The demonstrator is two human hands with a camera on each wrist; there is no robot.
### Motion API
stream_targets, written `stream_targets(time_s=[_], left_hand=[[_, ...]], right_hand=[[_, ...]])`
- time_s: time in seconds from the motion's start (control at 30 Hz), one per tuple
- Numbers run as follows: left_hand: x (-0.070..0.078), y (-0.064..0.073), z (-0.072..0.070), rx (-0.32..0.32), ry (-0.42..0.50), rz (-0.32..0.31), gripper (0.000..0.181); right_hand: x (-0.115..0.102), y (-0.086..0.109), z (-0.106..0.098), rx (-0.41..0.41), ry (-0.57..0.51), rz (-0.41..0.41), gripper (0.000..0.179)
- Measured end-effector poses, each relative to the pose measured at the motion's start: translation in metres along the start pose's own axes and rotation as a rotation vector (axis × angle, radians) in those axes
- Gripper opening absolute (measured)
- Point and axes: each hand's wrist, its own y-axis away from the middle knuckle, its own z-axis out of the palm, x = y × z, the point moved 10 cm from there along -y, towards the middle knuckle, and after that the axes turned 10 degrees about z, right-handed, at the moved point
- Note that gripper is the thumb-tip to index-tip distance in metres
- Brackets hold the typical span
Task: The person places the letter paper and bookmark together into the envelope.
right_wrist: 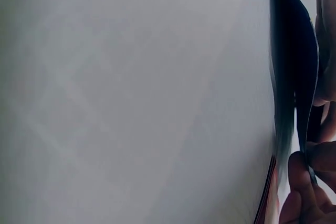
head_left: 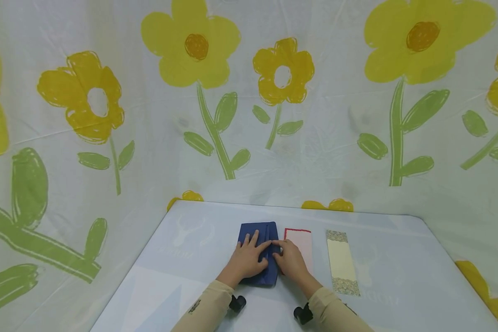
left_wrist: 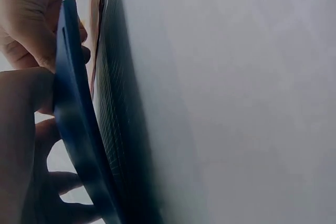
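Observation:
A dark blue folded sheet or folder lies on the table in the head view. My left hand rests on top with its fingers spread. At the right edge, my right hand pinches the blue piece between thumb and fingers. The right wrist view shows these fingertips on both sides of the edge of the blue cover, which bows upward. In the left wrist view the blue panel stands above a lower layer, and a gap shows between them.
Right of the blue piece lies a pale pink card with a red top edge, partly behind my right hand. Farther right is a cream strip with glittery ends. A flower-printed curtain surrounds the white table.

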Motion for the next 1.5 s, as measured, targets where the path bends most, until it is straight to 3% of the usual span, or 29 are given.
stream_targets(time_s=[0.37, 0.73, 1.1, 1.27, 1.5], left_hand=[[-0.001, 0.002, -0.006, 0.034, 0.038, -0.006, 0.056], [-0.012, 0.003, -0.005, 0.046, 0.117, -0.021, 0.071], [-0.018, 0.008, -0.010, -0.026, 0.304, -0.010, 0.096], [-0.019, 0.008, -0.012, -0.066, 0.313, 0.011, 0.102], [-0.019, 0.008, -0.013, -0.064, 0.286, 0.024, 0.104]], right_hand=[[0.003, 0.001, -0.005, 0.041, -0.011, -0.001, 0.035], [0.007, 0.001, -0.007, 0.042, -0.005, 0.030, 0.035], [0.009, 0.001, -0.010, 0.035, 0.004, 0.060, 0.035], [0.010, 0.001, -0.011, 0.044, 0.010, 0.051, 0.034], [0.014, 0.000, -0.010, 0.045, 0.030, 0.062, 0.032]])
